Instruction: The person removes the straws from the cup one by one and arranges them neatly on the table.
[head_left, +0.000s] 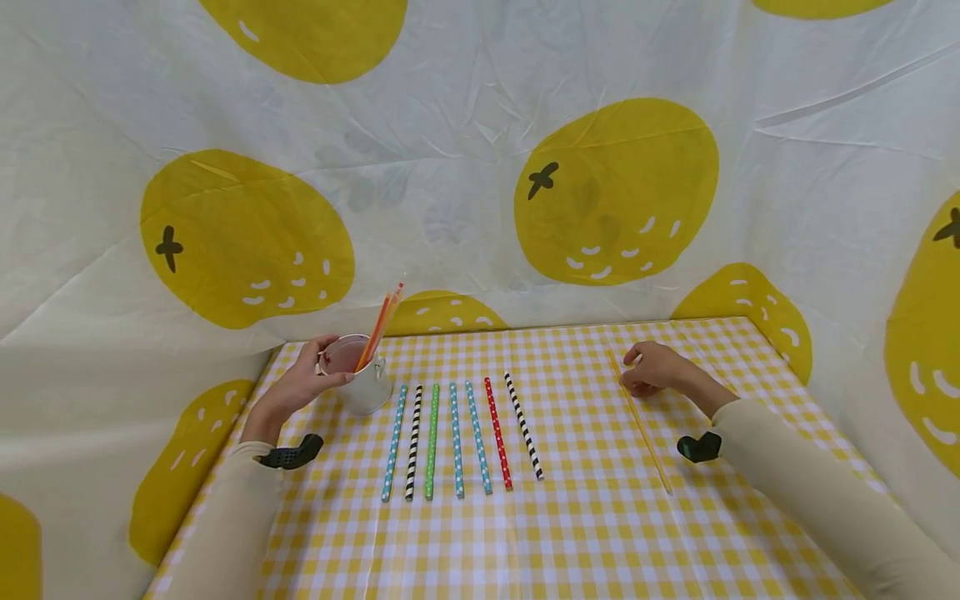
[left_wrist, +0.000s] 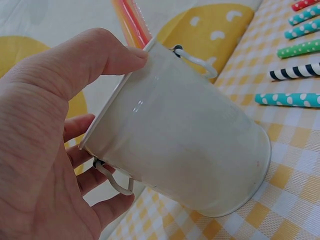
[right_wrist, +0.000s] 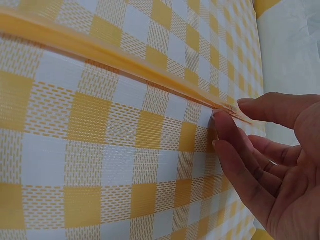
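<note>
My left hand grips a white metal bucket by its rim, with the thumb over the near side and the fingers round the far side. The bucket tilts in the head view, and orange-red straws in clear wrapping lean out of it. On the right, a yellow-orange straw in a clear wrapper lies slantwise on the checked cloth. My right hand pinches this straw near its far end, thumb on one side and forefinger on the other.
Several patterned paper straws, such as a green dotted one, a red dotted one and a black-striped one, lie in a row mid-table. A yellow-checked cloth covers the table. Lemon-print sheets hang behind and beside it.
</note>
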